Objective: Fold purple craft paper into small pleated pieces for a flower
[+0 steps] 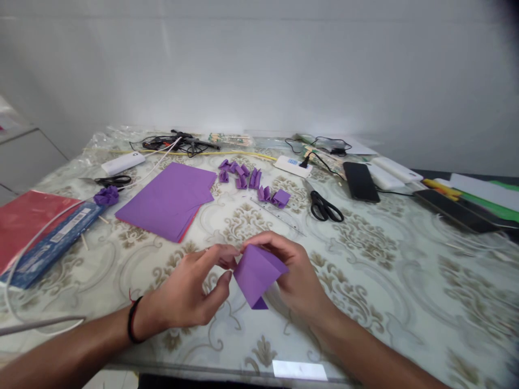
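Note:
A folded piece of purple paper [257, 273] is held above the patterned table, its lower flap partly apart. My right hand [298, 273] grips it from behind and the right side, the fingers curled round its top edge. My left hand [197, 286] is at the paper's left corner, thumb and fingers apart, with nothing visible between them. Behind the hands lie several small folded purple pieces [255, 178]. A stack of purple sheets [174, 194] rests to their left, with red paper showing beneath.
Black scissors [324, 207] and a clear ruler [278, 216] lie beyond my right hand. A phone [360, 182] and white power strip [292, 166] are farther back. At left are a red packet [36, 219], more scissors [113, 181], crumpled purple paper [106, 195] and a white cable.

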Demonstrator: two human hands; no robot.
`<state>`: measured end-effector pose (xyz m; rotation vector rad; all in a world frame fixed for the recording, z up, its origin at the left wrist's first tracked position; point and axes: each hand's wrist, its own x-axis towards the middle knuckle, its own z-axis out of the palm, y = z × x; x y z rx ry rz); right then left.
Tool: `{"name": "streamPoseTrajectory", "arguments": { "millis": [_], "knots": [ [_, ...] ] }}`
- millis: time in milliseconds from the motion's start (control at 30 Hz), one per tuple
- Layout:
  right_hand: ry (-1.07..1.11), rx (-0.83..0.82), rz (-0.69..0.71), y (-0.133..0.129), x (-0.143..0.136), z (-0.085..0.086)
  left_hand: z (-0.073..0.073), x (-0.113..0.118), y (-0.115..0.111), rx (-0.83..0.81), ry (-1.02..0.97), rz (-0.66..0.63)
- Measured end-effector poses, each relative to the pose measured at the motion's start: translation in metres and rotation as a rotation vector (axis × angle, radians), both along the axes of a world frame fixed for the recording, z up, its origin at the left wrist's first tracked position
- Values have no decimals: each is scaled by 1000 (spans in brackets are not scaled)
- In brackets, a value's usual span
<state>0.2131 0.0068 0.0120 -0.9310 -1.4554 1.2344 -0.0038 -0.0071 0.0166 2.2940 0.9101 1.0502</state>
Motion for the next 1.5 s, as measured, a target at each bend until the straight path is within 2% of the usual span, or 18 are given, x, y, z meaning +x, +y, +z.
{"name": "streamPoseTrajectory", "arguments": {
  "millis": [100,200,333,400,767,1000,1100,1200,1400,1500],
  "knots": [
    [-9,83,-8,0,0,3,5,-4,3,-148,-85,-64],
    [5,74,-37,0,-1,3,0,-3,2,-239,-114,-87],
    [40,-73,-73,-1,-6,-3,-12,4,-4,-159,-6,-37],
    [39,-87,-78,-2,-9,-7,-14,7,-6,-115,35,8],
    [-50,-64,-12,-10,-20,-15,1,8,-4,139,-26,107],
    [-79,-108,27,-13,-21,-18,0,8,-4,116,-26,155],
    [-83,-91,4,-14,-22,-18,1,7,-3,45,-64,153],
    [-157,8,-54,-15,-22,-17,1,7,-3,-69,-106,173],
    [-395,567,-215,-16,-18,-21,-2,4,-2,-201,-122,191],
    [-508,715,-271,-16,-18,-23,-1,4,-2,-289,-152,168]
  ]
}}
